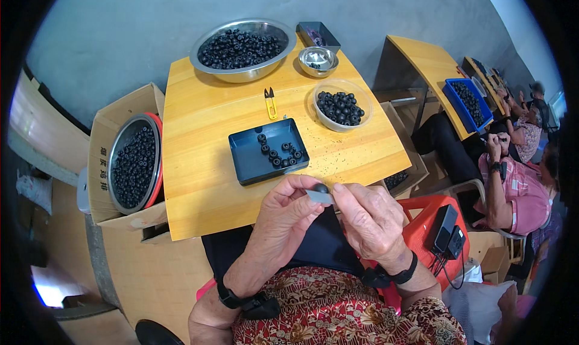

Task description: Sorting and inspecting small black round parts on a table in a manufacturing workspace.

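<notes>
Both hands meet just off the near edge of the yellow worktop [205,182]. The left hand [283,215] pinches a small grey strip [318,196] between thumb and fingers, and the right hand [371,215] closes on its other end. A small black bead [321,188] sits on top of the strip, apparently pressed between the fingertips. The dark blue tray [250,158] with more beads lies just beyond.
</notes>
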A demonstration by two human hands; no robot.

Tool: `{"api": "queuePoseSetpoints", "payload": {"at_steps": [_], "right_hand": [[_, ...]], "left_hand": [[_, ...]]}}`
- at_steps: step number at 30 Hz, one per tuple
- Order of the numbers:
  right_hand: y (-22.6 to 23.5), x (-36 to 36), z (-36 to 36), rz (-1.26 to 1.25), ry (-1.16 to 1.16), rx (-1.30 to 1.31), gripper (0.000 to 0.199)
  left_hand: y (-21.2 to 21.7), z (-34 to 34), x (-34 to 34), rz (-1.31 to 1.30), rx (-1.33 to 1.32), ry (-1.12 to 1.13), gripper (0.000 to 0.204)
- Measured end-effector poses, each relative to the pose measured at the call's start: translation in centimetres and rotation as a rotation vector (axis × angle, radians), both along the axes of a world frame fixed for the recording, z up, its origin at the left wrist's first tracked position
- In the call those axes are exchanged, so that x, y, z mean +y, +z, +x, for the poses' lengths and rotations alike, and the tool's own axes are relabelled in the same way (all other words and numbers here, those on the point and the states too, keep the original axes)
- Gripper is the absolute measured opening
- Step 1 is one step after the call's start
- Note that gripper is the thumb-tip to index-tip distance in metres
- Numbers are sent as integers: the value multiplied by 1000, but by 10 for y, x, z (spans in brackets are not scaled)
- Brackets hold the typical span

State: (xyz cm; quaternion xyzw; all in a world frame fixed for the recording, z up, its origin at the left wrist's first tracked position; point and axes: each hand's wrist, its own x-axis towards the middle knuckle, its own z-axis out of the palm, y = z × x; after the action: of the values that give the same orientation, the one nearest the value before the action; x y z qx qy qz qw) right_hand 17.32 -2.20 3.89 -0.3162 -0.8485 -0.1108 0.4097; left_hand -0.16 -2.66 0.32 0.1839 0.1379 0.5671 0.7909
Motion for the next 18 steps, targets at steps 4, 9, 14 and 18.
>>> {"api": "queuePoseSetpoints", "payload": {"at_steps": [4, 9, 14, 18], "right_hand": [[1, 2, 1, -23, -23, 8, 41], [-6, 2, 3, -4, -13, 20, 41], [-9, 5, 3, -42, -5, 37, 44], [-15, 7, 4, -64, -5, 71, 44]], "left_hand": [[0, 2, 0, 0, 49, 12, 24], [-1, 3, 1, 19, 87, 63, 20], [-6, 6, 2, 38, 95, 88, 15], [-12, 8, 6, 65, 58, 96, 14]]}}
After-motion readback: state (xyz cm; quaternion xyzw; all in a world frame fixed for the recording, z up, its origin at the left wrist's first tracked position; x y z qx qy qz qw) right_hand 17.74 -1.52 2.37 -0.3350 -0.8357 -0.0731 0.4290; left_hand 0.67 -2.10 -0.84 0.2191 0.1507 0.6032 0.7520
